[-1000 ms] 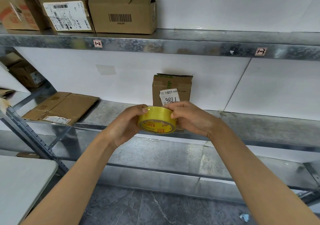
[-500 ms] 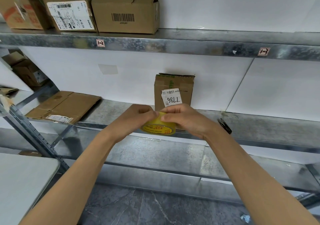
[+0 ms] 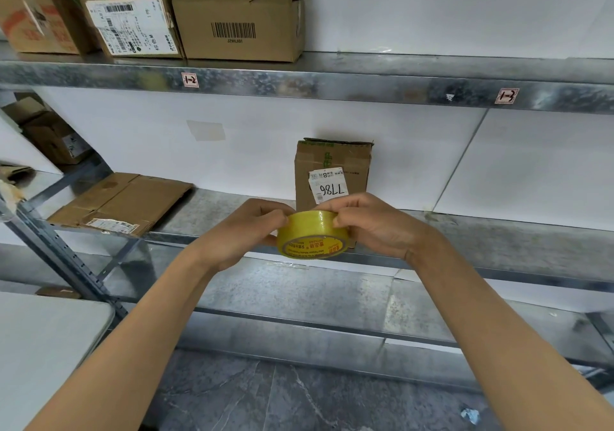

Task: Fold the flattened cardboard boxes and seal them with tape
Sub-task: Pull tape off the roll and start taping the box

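Both hands hold a yellow tape roll (image 3: 312, 236) in front of the middle shelf. My left hand (image 3: 244, 234) grips its left side. My right hand (image 3: 372, 226) pinches the roll's top right edge with thumb and fingertips. Just behind the roll, a small folded cardboard box (image 3: 332, 171) with a white label stands upright on the middle shelf. A flattened cardboard box (image 3: 123, 203) lies on the same shelf to the left.
The metal middle shelf (image 3: 498, 241) runs across the view, with an upper shelf (image 3: 332, 78) carrying three assembled boxes (image 3: 239, 18) at top left. A grey table corner (image 3: 43, 347) sits at lower left. More boxes (image 3: 50, 134) stand on a side rack at far left.
The hands closed over the tape roll and turned it, then spread again; the roll's printed core face shows once more. The view shifted slightly.
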